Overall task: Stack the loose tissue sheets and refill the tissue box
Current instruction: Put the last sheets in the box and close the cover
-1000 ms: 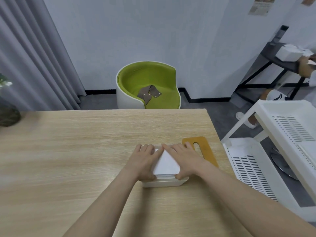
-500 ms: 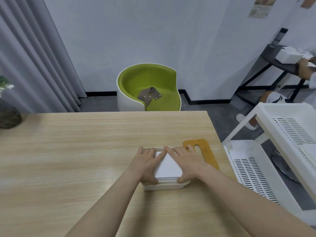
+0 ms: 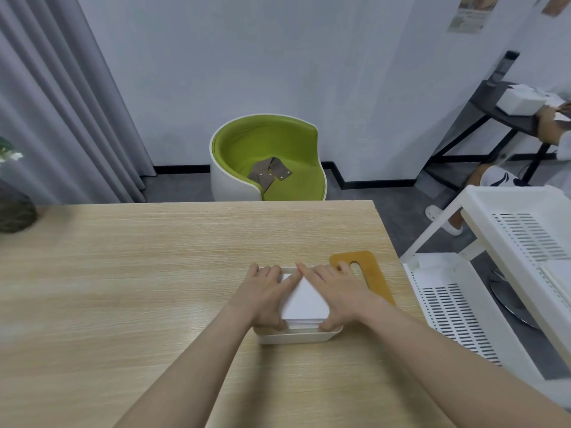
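Head view: left hand [image 3: 265, 299] and right hand [image 3: 341, 296] (fingers straight, together) press tissue stack [image 3: 304, 304] into tissue box [image 3: 296, 336].

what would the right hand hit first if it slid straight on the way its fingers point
Probably nothing on the table. The right hand lies on the tissues with fingers aimed away and slightly left; beyond the box rim that line shows bare wood to the far edge. The lid sits off to its right.

a pale wall [image 3: 278, 57] meets grey floor [image 3: 386, 208]; grey curtains [image 3: 61, 103] hang left, a green tub chair [image 3: 268, 149] behind the wooden table [image 3: 123, 288], a white rack [image 3: 509, 257] right.
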### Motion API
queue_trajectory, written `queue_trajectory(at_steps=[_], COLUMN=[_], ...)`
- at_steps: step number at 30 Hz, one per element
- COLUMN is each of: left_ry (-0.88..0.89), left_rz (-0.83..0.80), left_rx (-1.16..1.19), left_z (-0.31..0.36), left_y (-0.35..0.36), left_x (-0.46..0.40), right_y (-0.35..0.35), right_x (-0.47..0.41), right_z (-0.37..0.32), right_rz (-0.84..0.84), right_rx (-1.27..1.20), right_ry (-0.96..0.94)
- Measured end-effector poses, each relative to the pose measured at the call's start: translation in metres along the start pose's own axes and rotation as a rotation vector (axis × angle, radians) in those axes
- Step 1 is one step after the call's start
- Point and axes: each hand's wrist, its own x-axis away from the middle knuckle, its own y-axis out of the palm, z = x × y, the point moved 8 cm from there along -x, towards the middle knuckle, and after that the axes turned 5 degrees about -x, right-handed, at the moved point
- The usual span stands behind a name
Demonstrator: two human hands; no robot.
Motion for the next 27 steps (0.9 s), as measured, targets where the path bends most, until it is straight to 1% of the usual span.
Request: queue_trajectory(at_steps=[4,8,10,12,14,16,18,22,25,27], left_ry=[-0.013,-0.036,-0.035,-0.013,0.033,0.101,0.137,0.109,0.105,0.104], left_rz=[0.014,0.06,0.096,0.192,0.323,0.378,0.334,0.199,0.165,0.157], left_rx=[0.014,0.022,0.067,0.121,0.124,0.107,0.091,0.103,0.106,0.105], left_z=[-0.004,-0.004,-0.004,-0.006,-0.002,0.01,0.02,0.021,0.019,0.019], left_y=[0.003,0.004,0.005,0.004,0.002,0.007,0.018,0.037,0.044,0.049], left_x=[0.003,0.006,0.014,0.025,0.037,0.045,0.046,0.038,0.035,0.034], right_y=[-0.002,-0.003,-0.004,-0.004,-0.003,0.004,0.013,0.03,0.038,0.044], right_x=[-0.002,-0.001,0.008,0.02,0.033,0.042,0.045,0.046,0.042,0.04], right_z=[-0.001,0.001,0.0,-0.002,-0.006,-0.01,-0.014,-0.018,-0.018,-0.02], right_rz=[0.032,0.058,0.073,0.129,0.24,0.307,0.292,0.2,0.149,0.146], right_rx=[-0.001,-0.021,-0.049,-0.067,-0.105,-0.12,-0.096,-0.074,-0.142,-0.109], right_ry=[-0.025,-0.024,-0.03,-0.06,-0.091,-0.093,-0.087,-0.015,0.048,0.062])
